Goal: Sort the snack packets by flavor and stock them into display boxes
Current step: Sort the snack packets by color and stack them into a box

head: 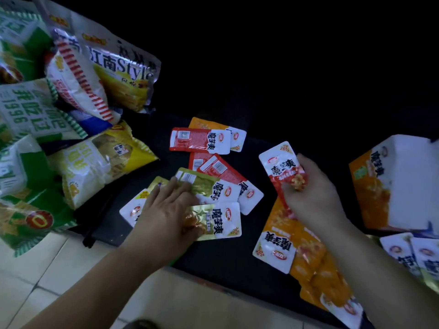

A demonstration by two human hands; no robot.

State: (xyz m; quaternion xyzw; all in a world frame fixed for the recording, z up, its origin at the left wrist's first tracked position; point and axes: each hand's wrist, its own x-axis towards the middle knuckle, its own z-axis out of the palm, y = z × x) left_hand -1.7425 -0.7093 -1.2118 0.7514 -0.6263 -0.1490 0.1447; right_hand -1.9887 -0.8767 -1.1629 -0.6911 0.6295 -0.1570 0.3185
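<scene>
Snack packets (pixel 215 219) lie on black mat (pixel 225 262) over pale floor tiles (pixel 59 269).

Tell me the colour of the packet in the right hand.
Red and white. The packet in the right hand shows best in the head view.

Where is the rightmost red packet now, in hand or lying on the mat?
In hand: the right hand grips the red packet, fingers curled round its lower end.
</scene>
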